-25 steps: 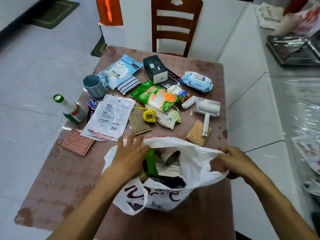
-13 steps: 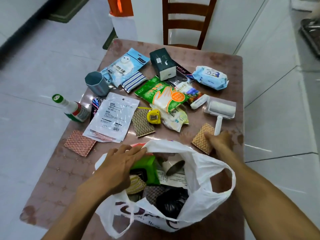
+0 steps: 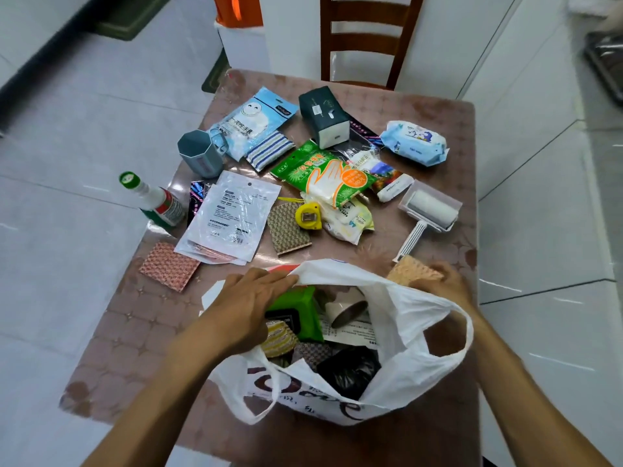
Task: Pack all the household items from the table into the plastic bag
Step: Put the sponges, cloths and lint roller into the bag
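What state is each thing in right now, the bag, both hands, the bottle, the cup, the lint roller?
plastic bag: mouth open, partly filled
left hand: holding the bag's rim
right hand: gripping the tan scouring pad
bottle: upright, capped
cup: upright
lint roller: lying flat on the table

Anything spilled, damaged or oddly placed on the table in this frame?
No spill or damage visible. One oddity: the green-capped bottle stands at the table's very left edge, where a knock might tip it off.
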Action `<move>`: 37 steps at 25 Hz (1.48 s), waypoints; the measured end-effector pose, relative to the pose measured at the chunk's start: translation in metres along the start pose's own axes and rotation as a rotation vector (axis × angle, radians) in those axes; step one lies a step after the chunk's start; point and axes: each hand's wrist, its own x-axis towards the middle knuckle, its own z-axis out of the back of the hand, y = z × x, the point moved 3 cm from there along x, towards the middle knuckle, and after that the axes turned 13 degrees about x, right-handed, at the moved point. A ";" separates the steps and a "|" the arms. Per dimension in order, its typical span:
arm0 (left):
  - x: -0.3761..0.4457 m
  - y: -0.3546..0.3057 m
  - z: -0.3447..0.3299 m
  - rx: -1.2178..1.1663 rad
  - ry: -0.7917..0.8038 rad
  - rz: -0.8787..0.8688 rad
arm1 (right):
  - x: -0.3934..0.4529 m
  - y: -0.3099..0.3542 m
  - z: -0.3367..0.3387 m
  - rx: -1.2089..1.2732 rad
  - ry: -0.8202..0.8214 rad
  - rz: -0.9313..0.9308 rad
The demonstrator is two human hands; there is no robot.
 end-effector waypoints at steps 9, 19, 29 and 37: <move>-0.010 0.003 0.001 -0.146 -0.011 -0.078 | -0.155 0.103 -0.055 -0.672 0.724 0.891; -0.003 0.006 0.005 -0.278 -0.183 -0.048 | -0.032 0.115 -0.036 -0.140 0.198 0.411; -0.004 0.016 -0.010 0.146 0.085 0.134 | 0.107 0.011 -0.043 -0.285 -0.192 -0.160; -0.045 0.021 0.012 -0.164 -0.218 0.048 | -0.034 0.072 -0.023 0.137 0.335 0.039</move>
